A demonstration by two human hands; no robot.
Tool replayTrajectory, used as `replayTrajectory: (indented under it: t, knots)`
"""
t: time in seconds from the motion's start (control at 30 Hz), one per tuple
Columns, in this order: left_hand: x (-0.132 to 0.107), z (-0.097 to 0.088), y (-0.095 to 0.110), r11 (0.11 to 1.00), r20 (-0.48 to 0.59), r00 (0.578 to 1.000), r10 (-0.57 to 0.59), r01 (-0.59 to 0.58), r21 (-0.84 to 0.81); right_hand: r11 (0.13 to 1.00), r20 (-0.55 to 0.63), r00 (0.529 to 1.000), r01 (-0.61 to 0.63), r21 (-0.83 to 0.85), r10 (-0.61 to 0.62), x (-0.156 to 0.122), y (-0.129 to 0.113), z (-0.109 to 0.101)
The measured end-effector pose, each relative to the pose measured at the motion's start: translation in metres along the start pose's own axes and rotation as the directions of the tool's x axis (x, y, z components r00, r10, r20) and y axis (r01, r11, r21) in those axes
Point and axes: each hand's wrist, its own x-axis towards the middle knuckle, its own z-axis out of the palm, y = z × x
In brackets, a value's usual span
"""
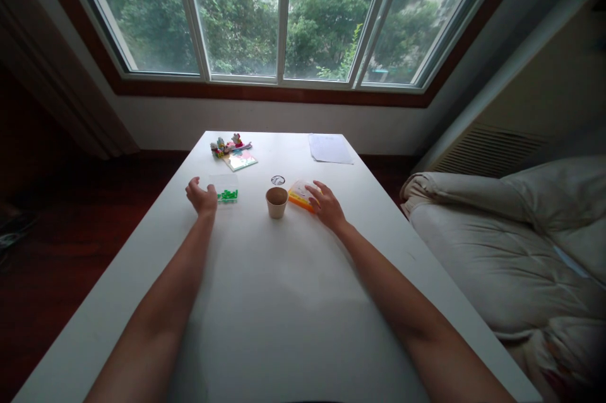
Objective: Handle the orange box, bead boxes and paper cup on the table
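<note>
Clock: cup at center, 12 toward the window.

Left hand (pixel 202 196): at 9, over the table (pixel 284 302), loosely curled, thumb apart from fingers, nothing visible between them, so reads as released. It's right beside the clear box (pixel 228 200), which sits on its 3 o'clock side with green pieces (pixel 227 194) inside; can't tell if the hand touches the box.

Right hand (pixel 326 204): at 3, fingers spread at the near right end of the orange case (pixel 302 201). Fingers overlap the case in view; can't tell whether they grip it or just rest on it. Case has a see-through upper part and lies between cup and right hand, toward 2–3.

Paper cup (pixel 277 207): upright, brown, between the two hands, mouth up. Round black-and-white piece (pixel 278 180) flat at 12, just beyond the cup; too small to read.

Further out, at 11: flat card (pixel 242 160), with a cluster of small colorful toys (pixel 231 145) just past it, near the far edge. Between 1 and 2: white paper sheets (pixel 330 148), flat, also near the far edge.

Off the table: beige padded seat (pixel 492 251) at 3, curtain (pixel 61 74) at 10, window (pixel 246 18) at 12, trees outside.
</note>
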Motion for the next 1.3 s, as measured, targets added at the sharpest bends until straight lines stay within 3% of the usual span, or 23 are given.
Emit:
replayTrajectory:
  t: [0.07,0.17,0.4,0.43,0.57,0.63,0.7,0.83,0.93,1.03,1.2,1.3]
  knots:
    - [0.014,0.002,-0.019,0.999,0.132,0.991,-0.019,0.014,0.037,1.000,-0.010,1.000,-0.023,0.002,0.023,0.004,0.003,0.000]
    - [0.020,0.003,-0.029,0.999,0.348,0.937,0.033,-0.036,0.000,0.999,-0.033,0.999,-0.036,-0.006,0.036,0.009,0.005,0.002]
    - [0.006,0.005,-0.007,0.985,0.591,0.795,0.138,-0.045,-0.169,0.999,-0.164,0.985,-0.050,0.004,0.050,0.016,-0.011,0.001]
    - [0.004,0.006,-0.003,0.974,0.581,0.803,0.134,0.003,-0.227,0.998,-0.188,0.980,-0.058,0.013,0.059,0.018,-0.014,-0.001]
    - [-0.001,0.009,0.017,0.844,0.415,0.910,-0.017,0.236,-0.482,0.994,-0.257,0.963,-0.051,0.094,0.074,0.024,-0.032,-0.016]
    - [-0.005,0.008,0.034,0.789,0.354,0.935,-0.010,0.224,-0.571,0.986,-0.274,0.958,-0.038,0.163,0.083,0.028,-0.046,-0.024]
    - [-0.013,0.005,0.058,0.756,0.306,0.949,0.076,0.145,-0.638,0.967,-0.286,0.953,-0.022,0.256,0.097,0.032,-0.062,-0.030]
    - [-0.043,0.001,0.114,0.714,0.306,0.914,0.266,0.026,-0.699,0.854,-0.216,0.963,-0.027,0.520,0.162,0.047,-0.092,-0.035]
    - [-0.070,0.002,0.144,0.705,0.301,0.889,0.344,-0.033,-0.708,0.687,0.010,0.970,-0.180,0.704,0.243,0.063,-0.104,-0.032]
    - [-0.092,0.006,0.157,0.696,0.279,0.886,0.371,-0.066,-0.715,0.556,0.213,0.949,-0.309,0.771,0.233,0.075,-0.107,-0.030]
    - [-0.109,0.014,0.154,0.757,0.333,0.890,0.310,-0.019,-0.653,0.572,0.305,0.922,-0.386,0.724,0.238,0.087,-0.094,-0.030]
    - [-0.115,0.013,0.145,0.791,0.378,0.868,0.322,-0.027,-0.612,0.659,0.221,0.918,-0.392,0.642,0.330,0.090,-0.085,-0.031]
